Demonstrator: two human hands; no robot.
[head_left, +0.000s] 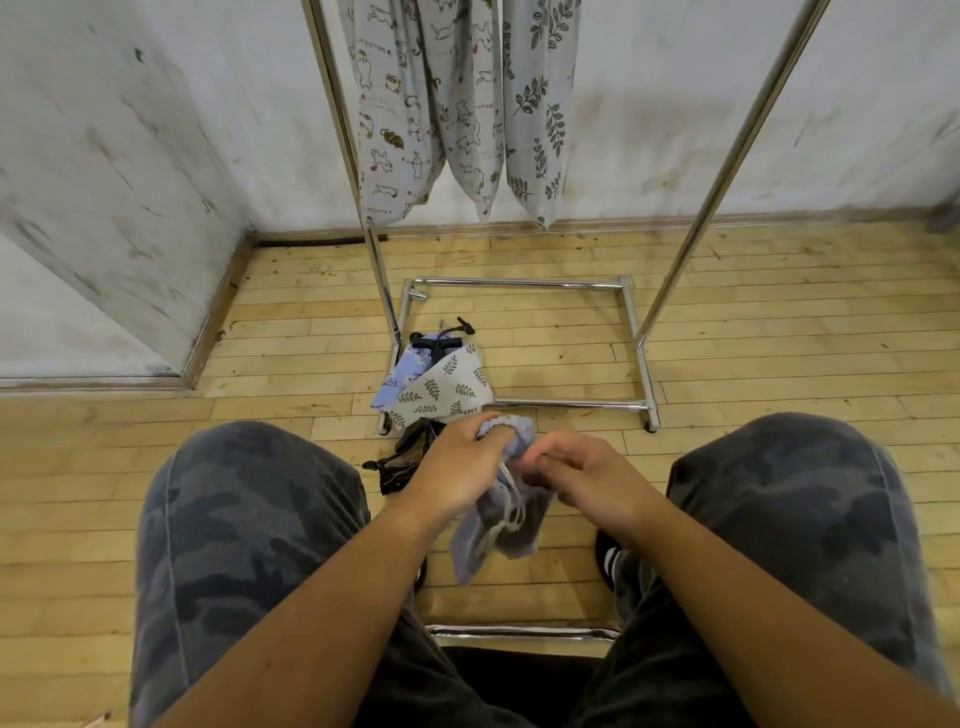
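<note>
From the head camera, a person sits with both knees wide apart. Between the knees, in the air above the floor (779, 322), hangs a small bag (498, 525) of grey-blue cloth. The left hand (462, 462) grips the bunched top of the small bag, with its fingers curled round it. The right hand (582, 475) is curled too and pinches the bag's top just beside the left hand. It may be the cloth or a string, I cannot tell which. The white strings (506, 512) dangle loose down the front.

I think the work is partly done. Three printed bags (457, 104) already hang on the metal rack (636, 332) ahead, but the small bag is not hung yet and its top does not look neat.

More waits on the floor by the rack's foot: a leaf bag (441, 387) lies on a blue cloth (397, 382), with a black clip hanger (439, 345) touching them. A dark brown thing (408, 457) lies just under the left hand. This pile sits between the person and the rack, and the rack's low bars are there too, so feet could catch on them.
</note>
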